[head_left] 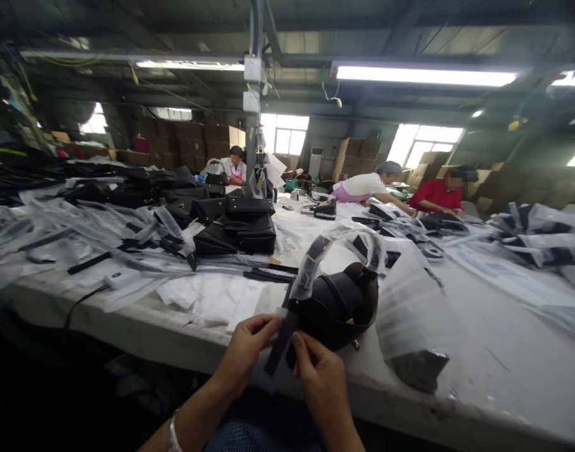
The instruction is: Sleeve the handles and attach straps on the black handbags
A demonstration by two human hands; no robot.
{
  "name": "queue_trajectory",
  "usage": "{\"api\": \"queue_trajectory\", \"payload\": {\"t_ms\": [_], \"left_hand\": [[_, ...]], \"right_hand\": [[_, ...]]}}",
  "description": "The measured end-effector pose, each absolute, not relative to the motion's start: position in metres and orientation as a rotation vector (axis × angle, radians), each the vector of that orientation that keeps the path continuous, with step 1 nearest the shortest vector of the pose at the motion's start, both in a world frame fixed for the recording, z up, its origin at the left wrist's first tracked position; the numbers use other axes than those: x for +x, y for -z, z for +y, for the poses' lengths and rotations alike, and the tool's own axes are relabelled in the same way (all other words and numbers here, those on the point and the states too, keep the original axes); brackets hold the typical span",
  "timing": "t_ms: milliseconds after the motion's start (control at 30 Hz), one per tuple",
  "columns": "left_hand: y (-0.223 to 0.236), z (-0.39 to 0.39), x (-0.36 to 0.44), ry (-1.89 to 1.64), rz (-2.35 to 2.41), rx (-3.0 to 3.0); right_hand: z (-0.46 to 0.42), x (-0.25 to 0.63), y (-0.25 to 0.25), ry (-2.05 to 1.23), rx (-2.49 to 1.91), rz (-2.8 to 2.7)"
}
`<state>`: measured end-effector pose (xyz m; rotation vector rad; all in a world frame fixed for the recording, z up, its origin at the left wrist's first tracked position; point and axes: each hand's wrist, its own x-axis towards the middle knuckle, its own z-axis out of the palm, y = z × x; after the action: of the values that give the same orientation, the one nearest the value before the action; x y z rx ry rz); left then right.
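In front of me on the table edge, a black handbag (339, 307) lies tilted, its arched handle (311, 267) wrapped in clear plastic film. With thumb and fingers closed, my left hand (250, 348) pinches a flat dark strip (280, 342) with a bit of clear film at its top. My right hand (322, 370) is closed just to the right of that strip, below the bag's near side. Its thumb and forefinger grip a black strap end, mostly hidden by the fingers. Both hands are close together, by the handle's lower end.
A stone-like dark block (419, 369) sits on white foam sheeting (410, 307) at the right. Black bags (240, 226) and plastic-wrapped straps (127, 229) are heaped on the left. Across the table (518, 358), several co-workers, one in a red top (440, 196), handle bags.
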<state>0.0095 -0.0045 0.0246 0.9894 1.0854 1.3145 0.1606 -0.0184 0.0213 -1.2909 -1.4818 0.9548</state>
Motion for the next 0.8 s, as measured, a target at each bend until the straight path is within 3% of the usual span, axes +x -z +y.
{"api": "queue_trajectory", "payload": {"t_ms": [233, 600, 800], "left_hand": [[-0.043, 0.02, 0.014, -1.375, 1.077, 1.041], [-0.018, -0.005, 0.011, -1.414, 1.19, 1.054], [-0.01, -0.005, 0.013, -1.531, 1.327, 1.143]], "right_hand": [[-0.002, 0.15, -0.036, -1.02, -1.303, -1.408], [0.004, 0.14, -0.035, -0.929, -1.322, -1.383], [0.009, 0.136, -0.044, -1.04, -1.278, -1.346]]}}
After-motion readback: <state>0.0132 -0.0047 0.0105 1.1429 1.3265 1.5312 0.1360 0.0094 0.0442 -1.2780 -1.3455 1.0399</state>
